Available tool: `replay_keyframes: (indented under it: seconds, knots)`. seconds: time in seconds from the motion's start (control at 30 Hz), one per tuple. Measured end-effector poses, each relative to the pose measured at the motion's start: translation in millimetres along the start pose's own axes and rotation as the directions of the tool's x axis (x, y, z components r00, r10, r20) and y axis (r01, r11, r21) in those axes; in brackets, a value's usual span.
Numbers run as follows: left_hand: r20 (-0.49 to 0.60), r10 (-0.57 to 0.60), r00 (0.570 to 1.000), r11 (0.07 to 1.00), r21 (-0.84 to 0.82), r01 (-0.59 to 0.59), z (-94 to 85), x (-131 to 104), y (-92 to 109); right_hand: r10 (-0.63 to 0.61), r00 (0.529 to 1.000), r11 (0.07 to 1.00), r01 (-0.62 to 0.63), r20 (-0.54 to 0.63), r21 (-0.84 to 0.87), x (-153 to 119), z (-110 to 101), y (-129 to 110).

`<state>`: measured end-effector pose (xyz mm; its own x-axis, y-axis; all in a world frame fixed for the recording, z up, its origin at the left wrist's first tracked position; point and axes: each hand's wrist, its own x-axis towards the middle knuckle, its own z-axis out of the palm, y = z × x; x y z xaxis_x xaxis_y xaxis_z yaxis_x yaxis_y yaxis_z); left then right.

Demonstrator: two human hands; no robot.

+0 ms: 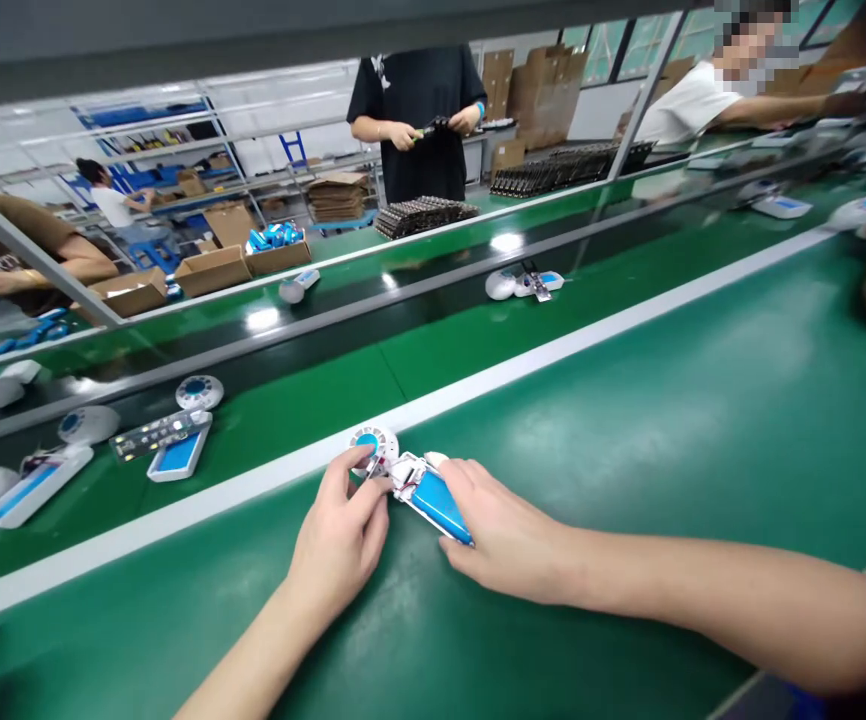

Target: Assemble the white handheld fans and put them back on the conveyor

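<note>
1. Fingers of the right hand (504,520) are curled around the handle of a white gadget (407,476). The thumb is low on one side and the other fingers are on the far side, so the hand has a good hold.
2. A shiny blue block (439,505) lies in the open handle, partly under that hand.
3. Fingers of the left hand (343,530) are bent, with the tips close together by the round head (386,440) of the gadget. I cannot tell if they pinch a wire or just touch.
4. The gadget is over the green desk (628,440), and its round head is at the white strip (545,350).
5. Past the strip is a green belt (365,375). On its left part, a clear bar with lights (161,434) lies across another white gadget (180,458).
6. A person in a black shirt (422,110) stands farther back, with a pile of dark parts (424,215) in front.
</note>
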<state>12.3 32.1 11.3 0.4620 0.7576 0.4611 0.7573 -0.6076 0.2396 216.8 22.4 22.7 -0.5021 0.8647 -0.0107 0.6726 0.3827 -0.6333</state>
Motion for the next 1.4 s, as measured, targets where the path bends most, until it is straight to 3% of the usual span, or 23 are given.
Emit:
replay_keyframes:
  seconds: [0.13,0.27,0.33,0.5,0.63,0.77,0.83,1.0,1.07,1.2,1.4]
  knots:
    - [-0.031,-0.007,0.999,0.991,0.131,0.011,-0.9,-3.1,15.7,-0.005,1.0,0.997,0.003,0.025,0.08,-6.8,9.3,-4.6]
    - [-0.07,0.028,0.997,0.979,0.205,-0.013,-0.6,-6.5,15.5,-0.043,0.999,0.995,0.041,0.02,0.093,-4.5,9.3,-4.1]
    - [-0.078,-0.013,0.997,0.99,0.137,0.024,-0.2,-8.7,13.8,-0.099,0.994,0.992,0.102,-0.038,0.078,3.2,8.0,-1.7]
    - [-0.082,-0.268,0.96,0.95,-0.187,0.25,3.5,-10.3,10.2,-0.285,0.952,0.946,0.299,-0.115,0.124,35.0,13.0,2.5]
    - [-0.092,-0.406,0.909,0.866,-0.356,0.351,5.4,-9.1,5.3,-0.306,0.945,0.905,0.326,-0.113,0.275,52.7,17.6,2.7]
    - [-0.075,-0.463,0.883,0.818,-0.419,0.393,2.3,-9.4,-2.2,-0.373,0.92,0.886,0.391,-0.116,0.251,61.2,14.1,2.6]
    - [-0.041,-0.467,0.883,0.805,-0.434,0.405,-0.6,-10.9,-5.9,-0.355,0.925,0.896,0.377,-0.131,0.234,63.8,11.5,0.8]
    - [0.017,-0.521,0.853,0.788,-0.374,0.489,-6.9,-16.9,-8.6,-0.14,0.984,0.909,0.172,-0.11,0.379,66.8,9.4,-7.3]
    - [0.046,-0.501,0.864,0.815,-0.309,0.49,-7.9,-17.7,-6.0,-0.108,0.988,0.897,0.145,-0.11,0.418,66.2,10.8,-9.7]
    - [0.043,-0.368,0.929,0.905,-0.214,0.368,-8.0,-15.9,0.7,-0.132,0.976,0.872,0.198,-0.175,0.448,62.0,15.6,-12.5]
    - [0.054,-0.265,0.963,0.964,-0.003,0.265,-9.7,-15.8,6.8,-0.172,0.947,0.884,0.269,-0.271,0.382,55.2,19.3,-13.7]
